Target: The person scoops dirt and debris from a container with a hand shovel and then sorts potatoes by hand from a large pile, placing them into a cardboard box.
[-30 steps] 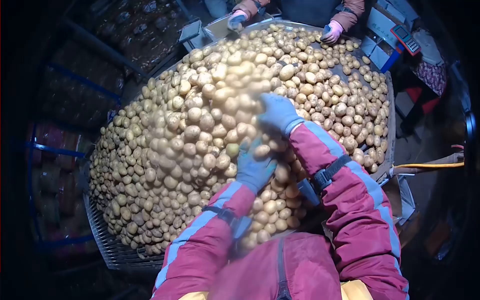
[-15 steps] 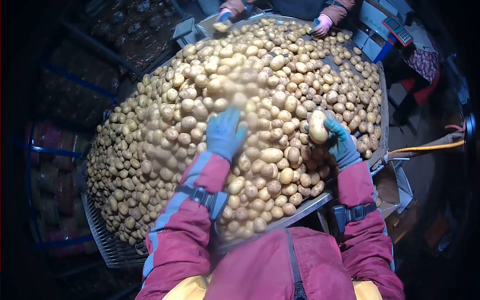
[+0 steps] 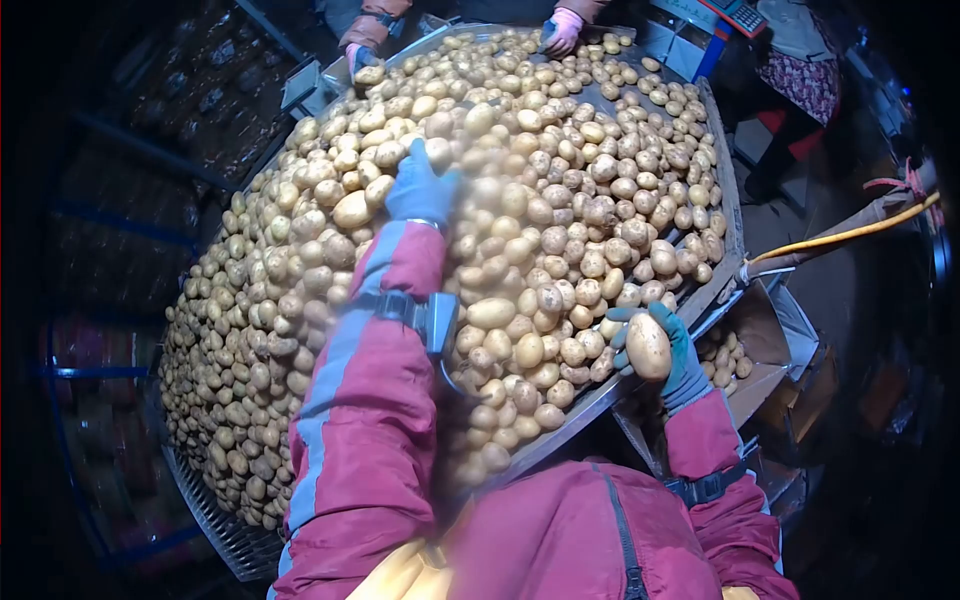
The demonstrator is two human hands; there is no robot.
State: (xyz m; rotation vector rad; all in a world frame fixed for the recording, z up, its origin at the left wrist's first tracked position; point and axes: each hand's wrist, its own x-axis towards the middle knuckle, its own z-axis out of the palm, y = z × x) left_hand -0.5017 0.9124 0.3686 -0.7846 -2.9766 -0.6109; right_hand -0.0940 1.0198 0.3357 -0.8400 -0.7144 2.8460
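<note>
A large heap of potatoes (image 3: 490,314) covers the sorting table in front of me. My left hand (image 3: 421,190), in a blue-grey glove, reaches over the middle of the heap. Its index finger and thumb are apart, among the potatoes; some of the other fingers are hard to see. My right hand (image 3: 672,365), in a green and grey glove, is closed around a large oval potato (image 3: 648,347) near the table's front right edge. A blurred patch lies over the potatoes beside my left hand.
Across the table are a co-worker's pink-gloved hands (image 3: 562,32), one beside a potato (image 3: 369,75). The metal table rim (image 3: 590,405) runs before me. Below right stands a cardboard box (image 3: 752,350) near more potatoes; a yellow hose (image 3: 850,236) runs right. Another person stands back right.
My left hand has moved farther up the heap. My right hand has drawn back toward the table's front edge with the potato. The view has shifted somewhat.
</note>
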